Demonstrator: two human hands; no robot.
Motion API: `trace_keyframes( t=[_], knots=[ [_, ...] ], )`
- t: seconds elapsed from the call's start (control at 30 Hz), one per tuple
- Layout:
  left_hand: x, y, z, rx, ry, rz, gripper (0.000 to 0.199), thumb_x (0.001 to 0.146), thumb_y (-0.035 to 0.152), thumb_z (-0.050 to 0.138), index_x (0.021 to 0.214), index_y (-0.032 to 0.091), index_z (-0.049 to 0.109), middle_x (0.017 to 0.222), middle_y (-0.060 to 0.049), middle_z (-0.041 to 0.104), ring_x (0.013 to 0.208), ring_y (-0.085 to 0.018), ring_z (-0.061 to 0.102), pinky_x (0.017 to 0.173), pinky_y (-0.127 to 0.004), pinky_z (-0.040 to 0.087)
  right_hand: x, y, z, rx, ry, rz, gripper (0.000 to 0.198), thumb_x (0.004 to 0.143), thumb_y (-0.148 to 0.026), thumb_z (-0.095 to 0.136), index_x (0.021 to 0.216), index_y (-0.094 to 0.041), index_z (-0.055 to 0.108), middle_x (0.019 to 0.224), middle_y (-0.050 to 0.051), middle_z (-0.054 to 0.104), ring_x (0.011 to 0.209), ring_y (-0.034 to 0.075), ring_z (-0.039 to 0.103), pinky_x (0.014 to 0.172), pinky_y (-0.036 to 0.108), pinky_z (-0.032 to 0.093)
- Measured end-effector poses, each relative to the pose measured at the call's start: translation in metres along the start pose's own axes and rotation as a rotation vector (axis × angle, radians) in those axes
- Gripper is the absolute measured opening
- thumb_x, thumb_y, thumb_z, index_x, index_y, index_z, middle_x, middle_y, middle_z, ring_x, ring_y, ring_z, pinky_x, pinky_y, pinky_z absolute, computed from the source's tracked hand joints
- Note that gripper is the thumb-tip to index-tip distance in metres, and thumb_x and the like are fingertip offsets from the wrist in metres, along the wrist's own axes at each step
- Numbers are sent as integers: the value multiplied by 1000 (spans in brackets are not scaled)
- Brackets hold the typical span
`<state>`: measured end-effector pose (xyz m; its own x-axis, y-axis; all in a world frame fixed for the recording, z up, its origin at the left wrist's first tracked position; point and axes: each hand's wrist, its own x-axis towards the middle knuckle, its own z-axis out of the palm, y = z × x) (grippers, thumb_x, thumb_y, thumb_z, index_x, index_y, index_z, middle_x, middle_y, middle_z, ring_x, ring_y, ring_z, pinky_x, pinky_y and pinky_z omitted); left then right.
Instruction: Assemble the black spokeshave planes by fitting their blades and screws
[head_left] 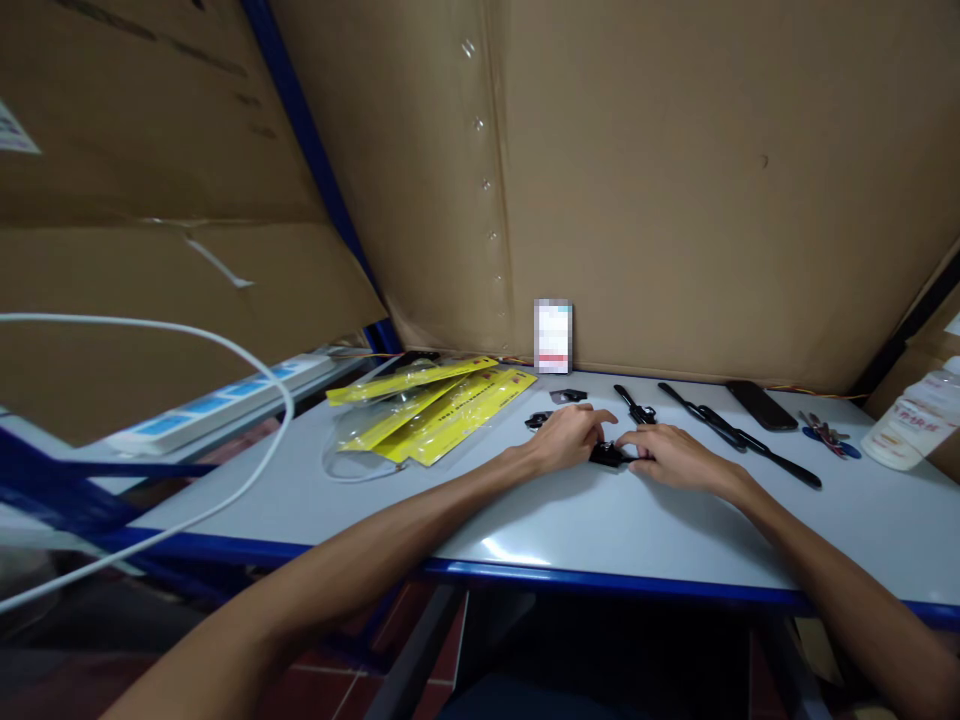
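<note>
A small black part (610, 457) with a shiny edge lies at the table's middle, between both hands. My left hand (567, 438) is closed on its left side, with the index finger bent over it. My right hand (669, 457) grips its right end between thumb and fingers. Just beyond them lies a black strip with a clip-like middle (637, 408). Two more small black pieces, one farther back (570, 396) and one beside my left hand (537, 420), rest on the table. My fingers hide much of the held part.
Yellow-edged clear plastic packages (450, 420) lie in a pile at left. Long black strips (739, 437), a dark phone (761, 405), keys (827, 434) and a white bottle (911, 420) stretch across the right. A power strip (225, 403) and a white cable (281, 400) are at left. Cardboard (675, 200) walls the back.
</note>
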<state>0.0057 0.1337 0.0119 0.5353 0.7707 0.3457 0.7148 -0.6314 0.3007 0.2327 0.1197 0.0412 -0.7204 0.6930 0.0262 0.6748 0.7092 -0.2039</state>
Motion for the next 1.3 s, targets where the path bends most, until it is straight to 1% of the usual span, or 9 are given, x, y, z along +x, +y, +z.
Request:
trace_keyframes(
  t=[0.13, 0.33, 0.47, 0.57, 0.73, 0.87, 0.97, 1.17, 1.3],
  knots=[
    [0, 0, -3, -14, 2, 9, 52, 77, -1, 49, 121, 18, 69, 92, -3, 78, 94, -23, 69, 84, -34, 53, 1, 1, 1, 7, 2, 10, 34, 88, -19, 60, 121, -24, 69, 97, 7, 65, 86, 22, 58, 73, 31, 36],
    [1, 3, -10, -40, -28, 172, 26, 80, 7, 59, 100, 17, 73, 101, -7, 73, 100, -24, 65, 94, -37, 49, 2, 4, 4, 7, -8, 0, 30, 89, -22, 60, 117, -22, 69, 100, 8, 67, 90, 23, 58, 76, 31, 36],
    [1, 0, -9, -104, -75, 221, 32, 75, -1, 57, 91, 18, 76, 96, -6, 71, 96, -22, 64, 93, -36, 48, 1, 3, 3, 7, -9, 0, 29, 89, -21, 60, 117, -23, 70, 99, 8, 67, 89, 22, 58, 75, 31, 35],
    [2, -3, -7, -186, -44, 234, 36, 72, -6, 50, 78, 19, 75, 96, -4, 71, 96, -19, 64, 93, -34, 48, 1, 1, 1, 4, -14, -6, 29, 89, -20, 60, 117, -23, 70, 99, 8, 67, 88, 21, 58, 74, 30, 35],
    [4, -12, 0, -90, 24, 82, 42, 71, -4, 49, 99, 17, 73, 100, -7, 71, 99, -23, 65, 90, -36, 51, 0, -1, -1, 1, -18, 6, 29, 90, -19, 60, 116, -23, 70, 100, 8, 67, 88, 21, 58, 74, 30, 36],
    [3, -18, 6, -44, -27, 97, 49, 71, -6, 47, 105, 17, 74, 105, -9, 72, 105, -24, 65, 95, -36, 51, 0, -3, -2, 1, -19, 18, 30, 89, -19, 60, 117, -23, 70, 100, 8, 67, 87, 22, 58, 75, 31, 38],
    [3, -17, 7, -49, 12, 98, 56, 72, -6, 46, 117, 17, 71, 114, -10, 70, 110, -24, 64, 96, -38, 51, 0, -3, -2, -2, -19, 22, 31, 90, -19, 60, 119, -23, 69, 101, 8, 67, 89, 22, 59, 76, 31, 38],
    [3, -9, 2, -164, 4, 159, 46, 71, -8, 46, 89, 20, 79, 103, -6, 71, 101, -20, 65, 95, -36, 50, 1, -3, -1, -7, -26, 23, 29, 89, -21, 62, 117, -21, 70, 100, 8, 67, 88, 22, 59, 75, 31, 37],
    [4, -6, -1, -208, 45, 134, 45, 72, -6, 46, 86, 21, 79, 106, -5, 71, 102, -19, 65, 96, -36, 50, 0, -3, -1, -6, -22, 12, 28, 90, -20, 61, 117, -22, 70, 101, 8, 67, 88, 21, 59, 75, 30, 37]
  ],
)
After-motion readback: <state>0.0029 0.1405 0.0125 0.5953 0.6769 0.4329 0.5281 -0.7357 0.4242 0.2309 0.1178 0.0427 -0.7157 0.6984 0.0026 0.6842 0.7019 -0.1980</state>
